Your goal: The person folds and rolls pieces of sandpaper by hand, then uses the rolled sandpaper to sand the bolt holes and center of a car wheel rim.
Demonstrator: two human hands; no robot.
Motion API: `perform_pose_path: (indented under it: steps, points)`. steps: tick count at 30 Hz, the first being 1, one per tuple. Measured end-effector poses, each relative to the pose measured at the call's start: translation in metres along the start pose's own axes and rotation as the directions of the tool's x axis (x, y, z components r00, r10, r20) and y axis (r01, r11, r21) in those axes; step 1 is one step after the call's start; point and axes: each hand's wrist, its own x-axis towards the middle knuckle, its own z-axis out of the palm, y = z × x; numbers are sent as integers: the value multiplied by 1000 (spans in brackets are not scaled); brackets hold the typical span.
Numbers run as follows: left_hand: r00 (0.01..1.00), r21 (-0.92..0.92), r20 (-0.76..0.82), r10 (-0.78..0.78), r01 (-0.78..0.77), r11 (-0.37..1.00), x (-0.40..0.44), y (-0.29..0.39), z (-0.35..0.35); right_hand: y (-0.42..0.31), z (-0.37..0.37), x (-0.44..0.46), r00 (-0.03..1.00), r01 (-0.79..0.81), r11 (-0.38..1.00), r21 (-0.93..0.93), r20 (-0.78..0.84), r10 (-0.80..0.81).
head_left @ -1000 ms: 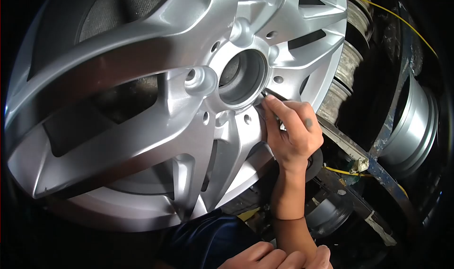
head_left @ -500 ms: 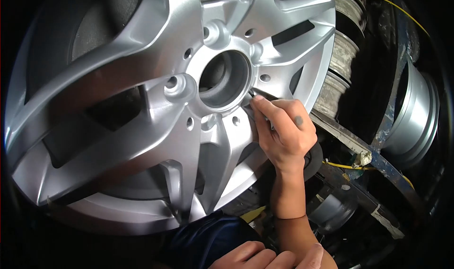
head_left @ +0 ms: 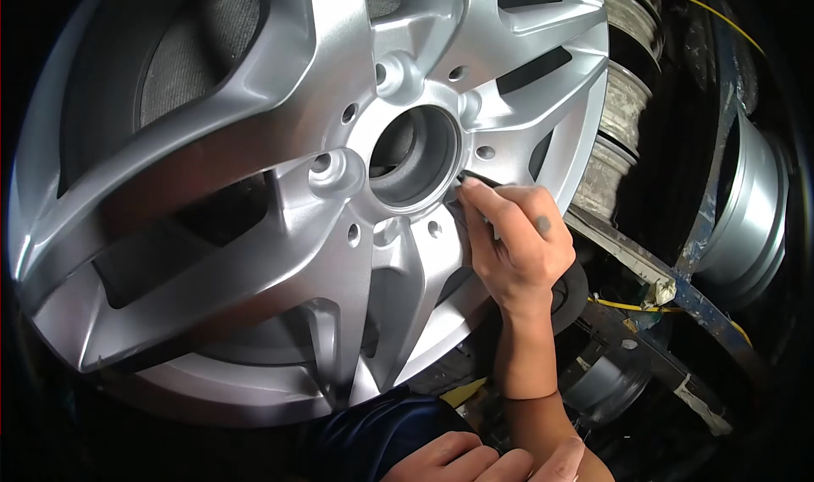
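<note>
A large silver wheel rim [head_left: 320,266] fills most of the view, its face tilted towards me. My right hand [head_left: 526,240] is closed in a pinch at the lower right of the round centre bore [head_left: 414,160]. Between its fingertips sits a small dark piece [head_left: 465,178] that touches the hub by the bore's edge; its exact kind is too small to tell. Low in the view, in front of my right arm, is my left hand [head_left: 483,462] with bent fingers. The frame's bottom edge cuts it off, so anything inside it is hidden.
Stacked, worn rims [head_left: 617,109] stand behind on the right. Another silver rim [head_left: 746,215] hangs or leans at the far right, beside a paint-spattered blue frame [head_left: 708,177]. A yellow hose [head_left: 691,3] runs along the top right. Dark blue cloth [head_left: 386,435] lies below the rim.
The whole scene has shifted slightly right and down, as the head camera moved. My right hand still pinches the dark piece by the bore; its grip looks the same.
</note>
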Motion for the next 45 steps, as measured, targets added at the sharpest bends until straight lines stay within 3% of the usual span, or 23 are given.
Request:
perform_pose_path:
  steps: [7, 18, 26, 38, 42, 45]
  points:
    - [1000, -23, -9, -16, 16, 1000, 2, 2, -1, -2, -12, -6, 995, -88, 987, 133, 56, 81]
    - [998, 20, 57, 17, -18, 1000, 1, -3, -3, -4, -7, 2, 996, -83, 996, 29, 28, 82]
    - [995, -54, 41, -88, 91, 994, 1, 6, -6, -5, -4, 2, 996, -84, 996, 25, 26, 83]
    - [998, -85, 48, -49, 53, 995, -4, 5, -7, -5, -3, 5, 998, -45, 998, -32, 35, 46]
    - [998, -89, 47, -50, 54, 995, -4, 5, -10, -6, -6, 1, 993, -105, 994, 2, 55, 104]
    - [999, -96, 29, -30, 33, 995, -10, 3, -3, -3, -2, 6, 999, -43, 999, -11, 22, 44]
